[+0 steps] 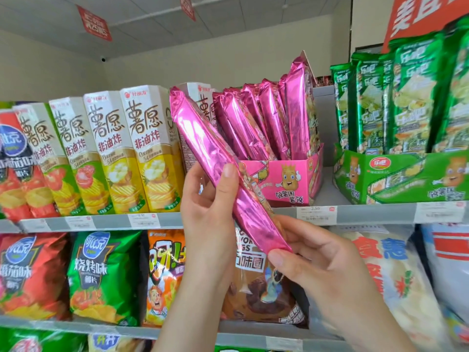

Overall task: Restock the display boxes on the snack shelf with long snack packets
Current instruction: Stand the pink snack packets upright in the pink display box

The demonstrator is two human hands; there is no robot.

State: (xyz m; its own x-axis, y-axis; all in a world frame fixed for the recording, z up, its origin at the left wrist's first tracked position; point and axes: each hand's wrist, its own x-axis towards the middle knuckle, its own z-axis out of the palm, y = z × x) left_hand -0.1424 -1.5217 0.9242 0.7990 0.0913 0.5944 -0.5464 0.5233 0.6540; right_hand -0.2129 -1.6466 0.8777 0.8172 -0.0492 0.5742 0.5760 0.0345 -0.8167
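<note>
Left hand (208, 209) grips packet (200, 138) mid-length, right hand (319, 262) pinches bottom end. Best: stand upright, slot into pink box (286, 184).

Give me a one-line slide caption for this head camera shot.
Left hand and right hand hold a long pink packet tilted before the pink display box, green display box alongside.

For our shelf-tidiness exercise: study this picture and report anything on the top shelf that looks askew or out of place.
In the pink display box, the pink packets slump leftward at uneven angles, while the rightmost packet stands upright and taller. The green packets next door stand evenly.
</note>
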